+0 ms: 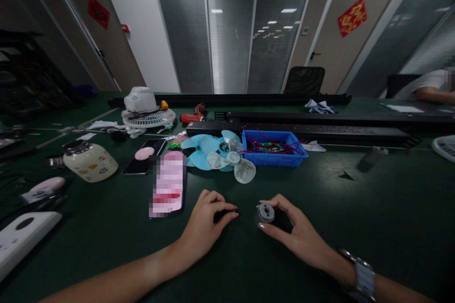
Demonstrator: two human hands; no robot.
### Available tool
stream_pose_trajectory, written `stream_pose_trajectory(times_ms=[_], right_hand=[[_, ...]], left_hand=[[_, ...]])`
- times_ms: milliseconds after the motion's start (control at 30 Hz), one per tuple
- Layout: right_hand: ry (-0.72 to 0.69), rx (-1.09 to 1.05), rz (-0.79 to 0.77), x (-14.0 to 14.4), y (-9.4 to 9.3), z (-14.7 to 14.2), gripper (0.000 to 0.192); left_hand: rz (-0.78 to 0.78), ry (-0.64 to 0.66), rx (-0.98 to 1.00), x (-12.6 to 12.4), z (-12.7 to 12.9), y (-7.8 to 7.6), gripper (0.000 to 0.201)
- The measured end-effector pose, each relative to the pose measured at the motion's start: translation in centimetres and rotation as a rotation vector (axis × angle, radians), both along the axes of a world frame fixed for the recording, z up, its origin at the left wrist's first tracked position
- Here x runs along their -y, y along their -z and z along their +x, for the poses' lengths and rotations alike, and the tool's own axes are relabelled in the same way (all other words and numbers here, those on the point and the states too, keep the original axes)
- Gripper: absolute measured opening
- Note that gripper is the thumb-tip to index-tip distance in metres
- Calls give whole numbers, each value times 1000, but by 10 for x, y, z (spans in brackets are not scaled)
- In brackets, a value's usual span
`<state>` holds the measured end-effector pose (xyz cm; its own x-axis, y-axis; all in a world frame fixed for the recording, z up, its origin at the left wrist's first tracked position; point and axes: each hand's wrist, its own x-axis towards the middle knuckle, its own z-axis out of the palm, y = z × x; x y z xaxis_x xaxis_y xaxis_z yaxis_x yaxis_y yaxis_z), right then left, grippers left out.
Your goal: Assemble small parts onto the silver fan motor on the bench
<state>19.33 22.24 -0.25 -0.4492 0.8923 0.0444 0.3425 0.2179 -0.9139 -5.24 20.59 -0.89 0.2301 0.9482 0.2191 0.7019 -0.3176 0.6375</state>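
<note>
My right hand [298, 229] grips a small grey metal cylinder [266, 213] between thumb and fingers. The cylinder stands upright, its round top showing dark holes. Close to its left is my left hand [206, 218], thumb and forefinger brought together in a pinch. Something tiny and dark may sit between those fingertips, but it is too small to make out. Behind the hands lie light blue fan blades [199, 151] and a translucent fan blade [245, 173]. Beside them is a blue bin [273, 158] holding red wires and green circuit boards.
A phone in a pink case [168, 184], a dark phone [138, 163] and a cream flask [92, 163] are at left. Farther back are a white fan [142, 104], a red drill [194, 114] and black rails [320, 130]. A grey cylinder [373, 158] and a person's arm [432, 95] are right.
</note>
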Motion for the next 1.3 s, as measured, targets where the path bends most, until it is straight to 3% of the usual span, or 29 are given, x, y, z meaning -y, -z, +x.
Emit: stream_pose_trajectory(times_ms=[167,267,367,467,800,1300], right_hand=[[0,22,36,0,1,-1,22],[-8,25,61,0,2,-1,23],[-32,23,90,0,2,-1,22],[-47,31,113,0,2,-3,22],[-66,50,102,1,0,-2,22],[-79,35,96,0,2,-2,21]], left_hand=[[27,-18,8,-1,1,-3,16],[97,-27,91,-3,11,-15,13],[167,56,217,-4,29,-33,15],[133,150,264,-6,45,-42,14],[-28,156,272,-5,49,-44,15],[2,236,223,-1,46,-48,14]])
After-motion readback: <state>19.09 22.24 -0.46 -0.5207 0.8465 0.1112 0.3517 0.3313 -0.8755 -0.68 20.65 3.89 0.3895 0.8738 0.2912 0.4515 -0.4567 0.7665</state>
